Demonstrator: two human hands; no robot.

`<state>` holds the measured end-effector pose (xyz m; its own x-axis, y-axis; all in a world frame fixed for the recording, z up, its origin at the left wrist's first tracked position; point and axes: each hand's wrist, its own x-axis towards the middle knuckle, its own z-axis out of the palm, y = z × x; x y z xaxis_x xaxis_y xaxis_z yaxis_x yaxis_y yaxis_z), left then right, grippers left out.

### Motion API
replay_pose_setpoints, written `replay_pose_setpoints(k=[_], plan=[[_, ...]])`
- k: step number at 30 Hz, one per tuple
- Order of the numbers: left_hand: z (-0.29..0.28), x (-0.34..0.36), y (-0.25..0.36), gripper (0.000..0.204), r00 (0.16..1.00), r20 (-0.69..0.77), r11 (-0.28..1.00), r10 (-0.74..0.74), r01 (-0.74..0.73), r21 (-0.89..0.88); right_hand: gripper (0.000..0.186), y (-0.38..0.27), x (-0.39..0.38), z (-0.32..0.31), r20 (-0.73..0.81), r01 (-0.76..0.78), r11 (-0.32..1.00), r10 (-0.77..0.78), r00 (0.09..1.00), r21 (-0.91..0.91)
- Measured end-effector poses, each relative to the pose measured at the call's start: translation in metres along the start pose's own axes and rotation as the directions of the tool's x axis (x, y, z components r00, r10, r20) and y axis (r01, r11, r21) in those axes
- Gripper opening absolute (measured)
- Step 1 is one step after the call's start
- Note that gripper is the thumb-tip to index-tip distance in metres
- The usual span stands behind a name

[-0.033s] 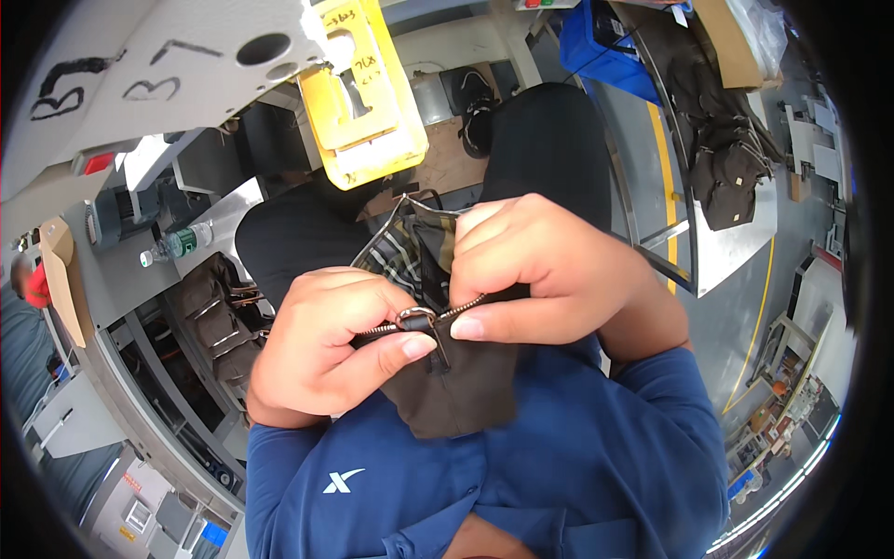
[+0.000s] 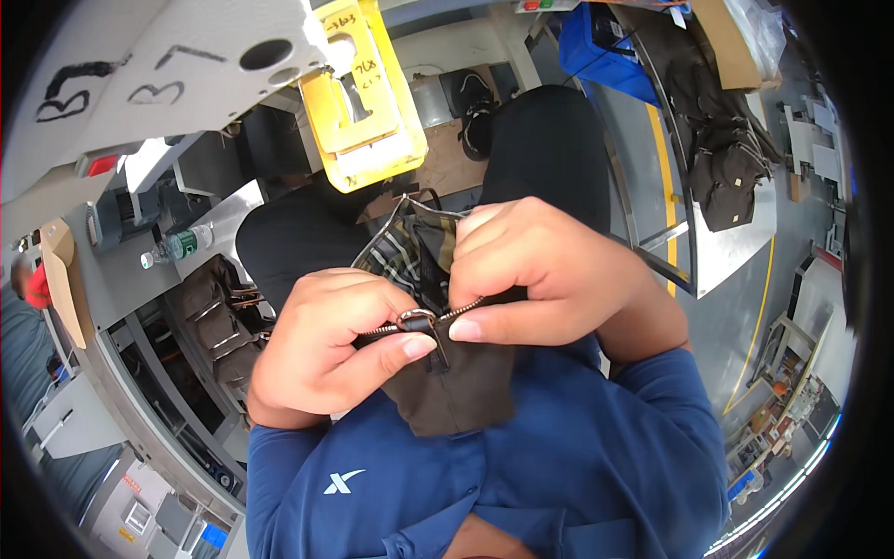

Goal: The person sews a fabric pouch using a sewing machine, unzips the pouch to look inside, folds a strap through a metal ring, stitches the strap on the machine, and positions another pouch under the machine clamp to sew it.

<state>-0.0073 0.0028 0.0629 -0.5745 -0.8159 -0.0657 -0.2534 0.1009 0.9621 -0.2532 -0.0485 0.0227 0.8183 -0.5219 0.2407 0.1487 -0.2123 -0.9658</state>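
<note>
Fingers of the left hand and right hand are pinched on a dark brown cloth bag, held by its toothed metal zipper.

I count one left hand and one right hand of mine, two blue sleeves near me, two dark trouser legs, one brown pouch with one metal ring, one bottle at left, one yellow fixture far off, one blue bin far right, and two holes in one pale panel far left
</note>
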Motion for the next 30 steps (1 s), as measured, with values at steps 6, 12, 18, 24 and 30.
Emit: replay_pose_setpoints(k=[6,12,18,24,30], plan=[[-0.001,0.013,-0.002,0.011,0.991,0.107,0.995,0.077,-0.084,0.060,0.013,0.001,-0.001,0.003,0.041,0.030,0.998,-0.028,0.999,-0.062],[-0.001,0.005,-0.010,0.013,0.973,0.176,0.984,0.151,-0.165,0.063,0.028,0.002,-0.006,0.011,0.096,-0.033,0.998,0.038,0.995,-0.059],[-0.045,-0.019,-0.006,0.010,0.928,0.201,0.941,0.315,-0.332,0.059,0.028,-0.004,-0.018,-0.006,0.157,-0.052,0.979,0.084,0.984,-0.195],[-0.069,-0.059,-0.019,0.013,0.989,0.029,0.964,0.145,-0.148,0.222,0.020,0.005,-0.021,-0.015,0.214,0.059,0.905,0.036,0.976,-0.421],[-0.064,-0.061,-0.064,0.019,0.952,-0.242,0.848,-0.188,0.282,0.450,0.018,0.013,0.008,0.003,0.249,0.112,0.785,0.056,0.967,-0.609]])
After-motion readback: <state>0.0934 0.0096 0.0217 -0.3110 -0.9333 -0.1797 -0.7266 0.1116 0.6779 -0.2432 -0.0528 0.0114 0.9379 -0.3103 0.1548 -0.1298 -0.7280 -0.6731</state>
